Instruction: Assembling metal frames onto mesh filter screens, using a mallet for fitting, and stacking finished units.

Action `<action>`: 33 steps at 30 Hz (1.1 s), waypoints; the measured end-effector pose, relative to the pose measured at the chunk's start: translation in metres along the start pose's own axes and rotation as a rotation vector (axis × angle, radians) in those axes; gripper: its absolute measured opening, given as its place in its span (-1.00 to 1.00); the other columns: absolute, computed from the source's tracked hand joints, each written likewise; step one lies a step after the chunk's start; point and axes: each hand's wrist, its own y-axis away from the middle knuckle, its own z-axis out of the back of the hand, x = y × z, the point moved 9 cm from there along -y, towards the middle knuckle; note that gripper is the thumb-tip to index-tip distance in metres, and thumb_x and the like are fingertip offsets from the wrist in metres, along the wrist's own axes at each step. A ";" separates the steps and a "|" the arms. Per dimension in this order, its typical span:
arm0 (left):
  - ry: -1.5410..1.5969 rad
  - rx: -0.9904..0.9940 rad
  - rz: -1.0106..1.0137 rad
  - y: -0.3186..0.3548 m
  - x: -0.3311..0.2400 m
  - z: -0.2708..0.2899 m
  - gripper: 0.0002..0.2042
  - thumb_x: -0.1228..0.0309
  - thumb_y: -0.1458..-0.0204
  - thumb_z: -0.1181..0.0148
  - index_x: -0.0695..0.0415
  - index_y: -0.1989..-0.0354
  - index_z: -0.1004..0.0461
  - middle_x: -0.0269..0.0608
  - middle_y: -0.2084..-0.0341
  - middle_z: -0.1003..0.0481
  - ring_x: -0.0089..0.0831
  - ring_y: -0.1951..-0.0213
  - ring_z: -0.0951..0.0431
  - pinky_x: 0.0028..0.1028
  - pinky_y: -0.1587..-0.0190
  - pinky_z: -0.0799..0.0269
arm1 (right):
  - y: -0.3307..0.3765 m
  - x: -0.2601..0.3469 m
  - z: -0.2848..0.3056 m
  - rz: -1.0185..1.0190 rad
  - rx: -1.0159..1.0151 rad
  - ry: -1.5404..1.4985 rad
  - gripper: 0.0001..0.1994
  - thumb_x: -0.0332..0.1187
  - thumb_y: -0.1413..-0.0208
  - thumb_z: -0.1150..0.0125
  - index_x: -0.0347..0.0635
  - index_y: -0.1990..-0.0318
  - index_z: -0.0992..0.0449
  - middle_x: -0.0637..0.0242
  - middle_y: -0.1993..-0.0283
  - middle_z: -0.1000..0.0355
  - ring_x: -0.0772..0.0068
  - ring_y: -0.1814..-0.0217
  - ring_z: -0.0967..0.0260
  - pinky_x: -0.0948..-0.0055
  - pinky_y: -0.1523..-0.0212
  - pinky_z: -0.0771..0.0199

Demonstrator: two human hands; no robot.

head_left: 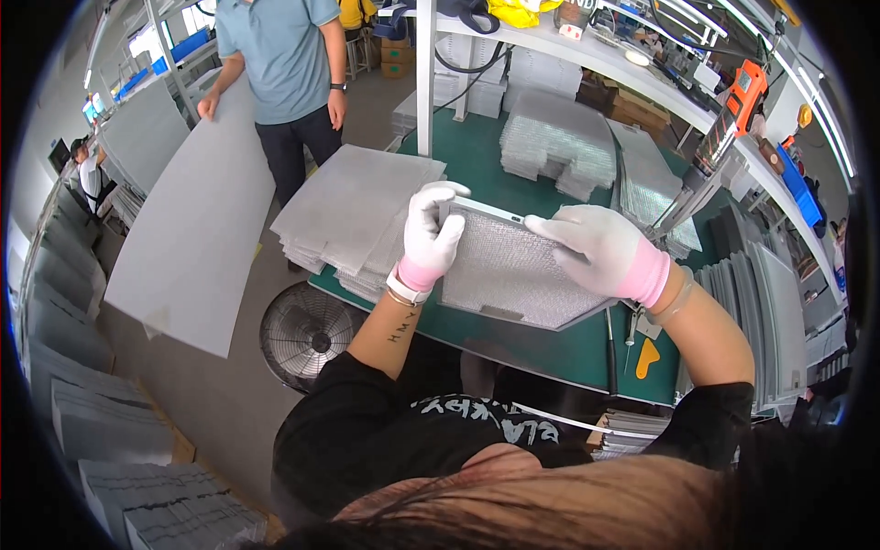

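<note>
A rectangular silvery mesh filter panel point(522, 270) with a thin metal frame is tilted up in front of me, over the green table. My left hand point(429, 236), in a white glove with a pink cuff, is curled at its upper left corner, fingers and thumb bent round the frame. On the upper right, my right hand point(600, 247), gloved the same way, grips the frame between thumb and fingers. The fingers behind the panel are hidden. Just left of my left hand lies a stack of grey mesh sheets point(357, 197).
The green tabletop point(577, 357) carries a yellow scraper-like tool point(648, 357), a black-handled tool point(611, 353) and stacked silvery sheets point(559, 137). Upright panels point(756, 312) stand right. A floor fan point(316, 335) sits left, near a person point(284, 73) holding a large grey sheet point(197, 220).
</note>
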 end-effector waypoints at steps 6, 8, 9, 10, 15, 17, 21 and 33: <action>-0.138 -0.075 0.264 0.005 0.023 -0.003 -0.74 0.54 -0.19 -0.03 0.22 -0.05 -0.31 -0.31 0.29 -0.41 -0.64 0.35 -0.38 -0.58 0.25 -0.37 | 0.015 0.009 0.023 -0.018 -0.214 0.196 -0.51 -0.51 0.13 -0.24 -0.27 -0.07 -0.44 0.10 0.21 -0.41 0.03 0.16 -0.40 0.15 0.10 -0.40; -0.130 -0.085 0.266 0.004 0.029 0.001 -0.75 0.53 -0.20 -0.02 0.22 -0.05 -0.30 -0.33 0.35 -0.40 -0.67 0.42 -0.34 -0.59 0.33 -0.34 | 0.048 0.009 0.028 -0.067 -0.442 0.298 -0.53 -0.53 0.15 -0.25 -0.30 -0.04 -0.44 0.07 0.09 -0.44 -0.01 0.05 -0.39 0.12 -0.04 -0.36; -0.154 -0.097 0.241 0.002 0.025 0.007 -0.75 0.52 -0.20 -0.01 0.21 -0.05 -0.30 -0.33 0.36 -0.39 -0.68 0.45 -0.32 -0.59 0.36 -0.33 | 0.076 0.001 0.025 -0.133 -0.551 0.341 -0.54 -0.55 0.16 -0.24 -0.32 -0.02 -0.44 0.05 0.04 -0.44 -0.04 0.00 -0.38 0.10 -0.11 -0.33; -0.146 -0.088 0.273 0.000 0.027 0.006 -0.75 0.52 -0.20 0.00 0.21 -0.04 -0.30 -0.31 0.35 -0.41 -0.65 0.42 -0.35 -0.57 0.33 -0.35 | 0.124 -0.014 0.015 -0.231 -0.719 0.362 -0.57 -0.58 0.11 -0.18 -0.35 -0.02 -0.44 0.02 0.00 -0.43 -0.04 -0.08 -0.35 0.09 -0.18 -0.27; -0.191 0.011 0.229 -0.016 -0.009 0.007 -0.74 0.53 -0.17 -0.01 0.23 -0.03 -0.30 -0.18 0.28 -0.45 -0.48 0.22 -0.49 -0.48 0.11 -0.42 | 0.296 -0.072 -0.112 -0.830 -0.705 0.220 -0.56 -0.50 0.01 -0.16 -0.36 -0.10 -0.40 -0.03 -0.04 -0.38 -0.08 -0.09 -0.31 0.12 -0.20 -0.25; -0.165 0.001 0.179 -0.026 -0.036 0.008 -0.74 0.54 -0.14 -0.04 0.24 -0.01 -0.31 -0.14 0.27 -0.46 -0.45 0.22 -0.49 -0.47 0.10 -0.42 | 0.348 -0.082 -0.185 -0.914 -0.432 0.299 -0.51 -0.44 0.02 -0.18 -0.35 -0.13 -0.36 -0.06 -0.10 -0.34 -0.11 -0.11 -0.29 0.13 -0.18 -0.27; -0.275 0.161 -0.131 -0.051 -0.117 -0.021 -0.76 0.64 -0.13 0.12 0.16 0.06 -0.34 -0.14 0.31 -0.45 -0.50 0.29 -0.47 -0.50 0.26 -0.36 | 0.411 -0.085 -0.269 -1.039 -0.214 0.324 -0.47 -0.42 0.02 -0.18 -0.33 -0.17 -0.32 -0.09 -0.11 -0.32 -0.15 -0.10 -0.31 0.10 -0.10 -0.34; -0.232 1.217 -0.779 0.051 -0.183 -0.243 -0.92 0.35 0.06 -0.10 0.01 0.40 -0.37 -0.28 0.73 -0.34 -0.21 0.65 -0.45 -0.30 0.59 -0.33 | 0.400 -0.097 -0.242 -1.326 -0.658 -0.724 -0.49 -0.34 -0.24 0.01 -0.26 -0.33 -0.15 0.26 0.28 -0.43 0.44 0.47 -0.36 0.46 0.51 -0.38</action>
